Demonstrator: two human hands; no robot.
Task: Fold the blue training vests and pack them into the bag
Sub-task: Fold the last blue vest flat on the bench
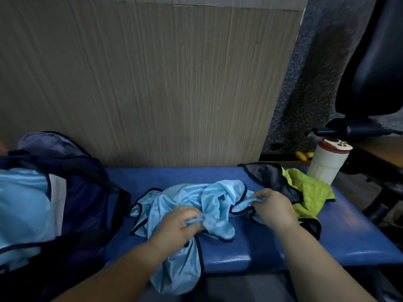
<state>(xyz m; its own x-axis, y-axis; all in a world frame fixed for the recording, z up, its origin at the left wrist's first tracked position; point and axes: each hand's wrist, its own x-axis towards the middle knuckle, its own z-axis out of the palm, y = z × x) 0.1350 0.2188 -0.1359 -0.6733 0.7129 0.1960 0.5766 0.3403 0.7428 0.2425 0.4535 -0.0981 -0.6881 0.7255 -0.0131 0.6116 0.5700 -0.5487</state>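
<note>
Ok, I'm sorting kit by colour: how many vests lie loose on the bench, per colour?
blue vest: 1
grey vest: 1
green vest: 1
Total: 3

One camera sits on the person's head. It looks forward and down, from close above, at the blue table (349, 236). The left hand (174, 225) and right hand (274, 209), each gripping the blue vest (185, 197), show low in the middle. The wide view also catches the wooden wall (152, 83) behind and a chair (375, 62) far right.
</note>
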